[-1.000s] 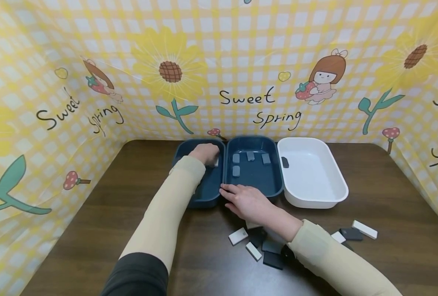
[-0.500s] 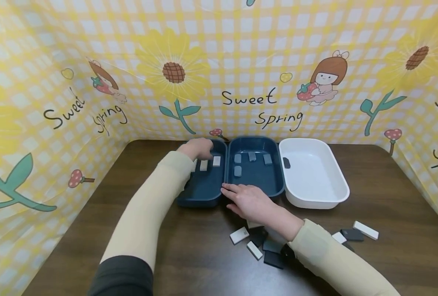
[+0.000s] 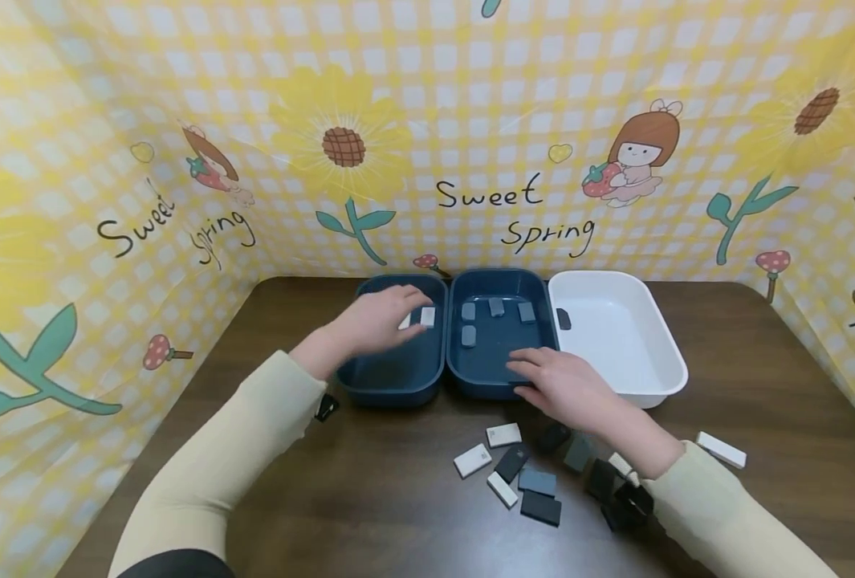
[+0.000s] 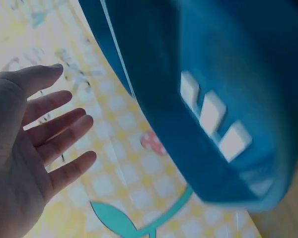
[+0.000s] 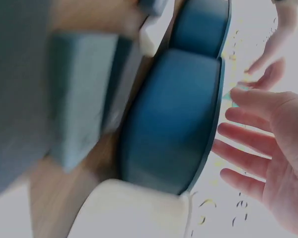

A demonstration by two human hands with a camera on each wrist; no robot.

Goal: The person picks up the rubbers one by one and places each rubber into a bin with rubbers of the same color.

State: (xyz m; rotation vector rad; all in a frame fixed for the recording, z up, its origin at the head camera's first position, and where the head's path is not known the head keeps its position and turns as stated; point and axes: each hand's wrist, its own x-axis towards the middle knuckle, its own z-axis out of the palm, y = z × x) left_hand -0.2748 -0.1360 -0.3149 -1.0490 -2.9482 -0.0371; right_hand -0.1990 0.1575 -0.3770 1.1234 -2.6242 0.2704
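My left hand hovers over the left blue tray with its fingers spread and nothing held. Small white blocks lie in a row inside that tray; in the head view the hand partly covers them. Over the front right corner of the middle blue tray is my right hand, fingers loosely extended and holding nothing. Several grey-blue blocks sit in the middle tray. On the table below the right hand lie loose white blocks, black blocks and grey-blue blocks.
To the right, a white tray adjoins the middle tray and has one dark block at its left wall. A white block lies farther right on the wooden table. A yellow checked cloth hangs behind the trays.
My left hand has drawn back from inside the left tray and opened, uncovering white blocks there. The right hand has moved right from the gap between the blue trays, revealing more loose blocks.
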